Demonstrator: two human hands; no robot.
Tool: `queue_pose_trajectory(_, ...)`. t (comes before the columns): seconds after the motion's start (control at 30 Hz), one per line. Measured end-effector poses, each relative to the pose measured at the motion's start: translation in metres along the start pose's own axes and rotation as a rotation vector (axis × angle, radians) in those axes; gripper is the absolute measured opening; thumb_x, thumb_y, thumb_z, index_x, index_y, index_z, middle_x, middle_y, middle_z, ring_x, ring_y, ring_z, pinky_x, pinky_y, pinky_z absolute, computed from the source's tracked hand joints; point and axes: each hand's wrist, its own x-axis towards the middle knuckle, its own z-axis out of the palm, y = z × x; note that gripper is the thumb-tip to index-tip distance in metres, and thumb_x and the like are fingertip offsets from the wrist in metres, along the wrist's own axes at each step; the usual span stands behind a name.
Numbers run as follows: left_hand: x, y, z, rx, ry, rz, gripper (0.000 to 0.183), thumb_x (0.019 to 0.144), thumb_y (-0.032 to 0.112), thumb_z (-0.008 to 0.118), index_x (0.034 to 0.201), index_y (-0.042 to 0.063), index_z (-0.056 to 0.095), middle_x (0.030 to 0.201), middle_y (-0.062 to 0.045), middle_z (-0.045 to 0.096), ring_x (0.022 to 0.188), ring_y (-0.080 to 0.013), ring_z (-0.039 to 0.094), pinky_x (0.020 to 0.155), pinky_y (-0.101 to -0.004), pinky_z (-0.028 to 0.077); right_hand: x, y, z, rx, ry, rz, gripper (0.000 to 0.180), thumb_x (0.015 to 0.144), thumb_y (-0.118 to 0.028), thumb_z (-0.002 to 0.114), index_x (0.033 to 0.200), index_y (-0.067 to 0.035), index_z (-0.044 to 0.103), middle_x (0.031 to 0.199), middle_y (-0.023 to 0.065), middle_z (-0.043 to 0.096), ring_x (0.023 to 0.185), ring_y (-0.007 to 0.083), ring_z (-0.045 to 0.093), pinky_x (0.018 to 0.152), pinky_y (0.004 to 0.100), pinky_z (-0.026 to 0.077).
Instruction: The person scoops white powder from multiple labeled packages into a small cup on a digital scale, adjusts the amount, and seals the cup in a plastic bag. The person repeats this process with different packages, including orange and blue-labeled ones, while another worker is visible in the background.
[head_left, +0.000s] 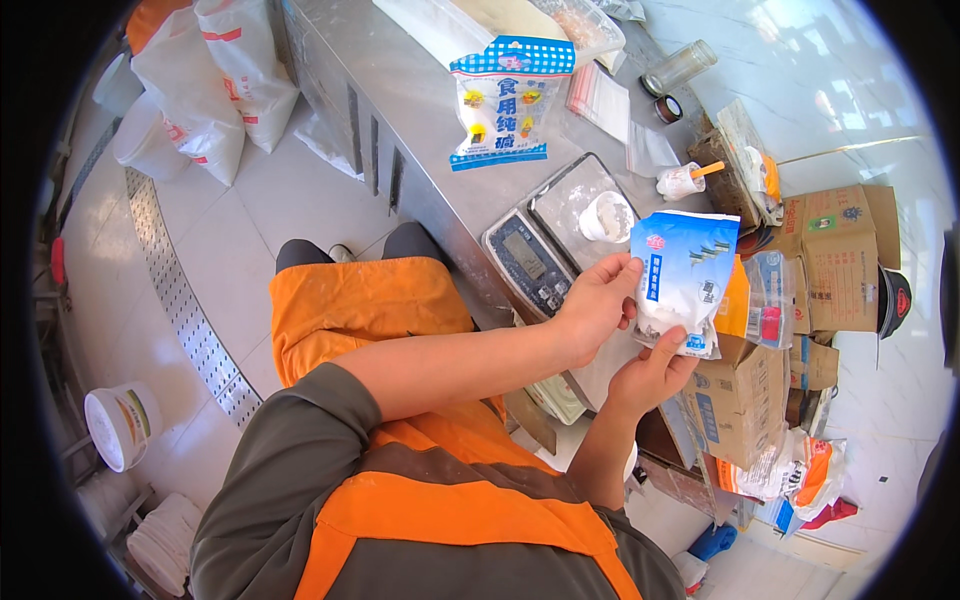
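My left hand (596, 307) pinches the left edge of a blue-and-white plastic packet (679, 281) between thumb and fingers. Below it, my right hand (654, 375) grips the packet's lower edge, thumb in front. The packet is upright, bears printed writing and shows white contents through its lower part. Just beyond my left hand, a digital kitchen scale (525, 259) rests on the steel worktop (442, 195). On its powder-dusted platform is a small white cup (606, 217) with white powder in it. Farther back lies a blue-checked plastic bag (510, 105) with printing.
Behind the packet stand a white tub with an orange stick (682, 180), a glass jar (679, 67) and clear zip bags (600, 101). Cardboard boxes (840, 259) crowd the right. White sacks (187, 97) and a lidded bucket (120, 427) stand on the left floor.
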Motion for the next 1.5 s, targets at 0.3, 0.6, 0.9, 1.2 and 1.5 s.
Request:
queue_pose_trajectory(0.3,0.001,0.003,0.002,-0.074,0.026,-0.06,0.023,0.107,0.031,0.05,0.115,0.013,0.061,0.092,0.004,0.059,0.072,-0.0071,0.05,0.066,-0.0234,0.044,0.001,0.002,-0.004,-0.091,0.004,-0.043,0.041,0.104,-0.023,0.057,0.131,0.006,0.047,0.133,0.0163,0.059,0.116,0.0197,0.057,0.098,0.0341,0.044)
queue_pose_trajectory(0.6,0.003,0.004,0.004,-0.048,0.061,-0.063,0.019,0.105,0.03,0.054,0.114,0.014,0.061,0.092,0.005,0.06,0.072,-0.0075,0.05,0.065,-0.0236,0.044,0.001,-0.004,-0.001,-0.137,0.001,-0.073,0.041,0.104,-0.022,0.057,0.132,0.007,0.047,0.132,0.0176,0.059,0.114,0.0204,0.06,0.095,0.0333,0.048)
queue_pose_trajectory(0.9,0.006,0.004,0.002,-0.117,0.057,-0.096,0.019,0.106,0.031,0.052,0.114,0.015,0.059,0.097,0.003,0.06,0.069,-0.0083,0.049,0.063,-0.0243,0.043,0.002,-0.009,0.002,-0.179,-0.001,-0.083,0.041,0.104,-0.021,0.057,0.132,0.007,0.047,0.131,0.018,0.06,0.113,0.021,0.061,0.095,0.0332,0.049)
queue_pose_trajectory(1.2,0.006,0.009,0.003,-0.12,0.082,-0.108,0.02,0.106,0.03,0.051,0.116,0.014,0.058,0.098,0.001,0.06,0.069,-0.0089,0.049,0.063,-0.0246,0.043,0.001,-0.007,0.001,-0.175,0.012,-0.094,0.039,0.104,-0.02,0.058,0.131,0.007,0.048,0.13,0.0179,0.061,0.111,0.0202,0.062,0.094,0.0327,0.049)
queue_pose_trajectory(1.5,0.005,0.009,0.004,-0.102,0.068,-0.082,0.018,0.105,0.029,0.053,0.114,0.015,0.058,0.096,0.002,0.06,0.067,-0.0084,0.049,0.061,-0.0246,0.043,0.001,-0.011,0.003,-0.206,0.015,-0.098,0.038,0.104,-0.02,0.058,0.129,0.007,0.05,0.128,0.0177,0.062,0.11,0.02,0.062,0.092,0.0319,0.05)
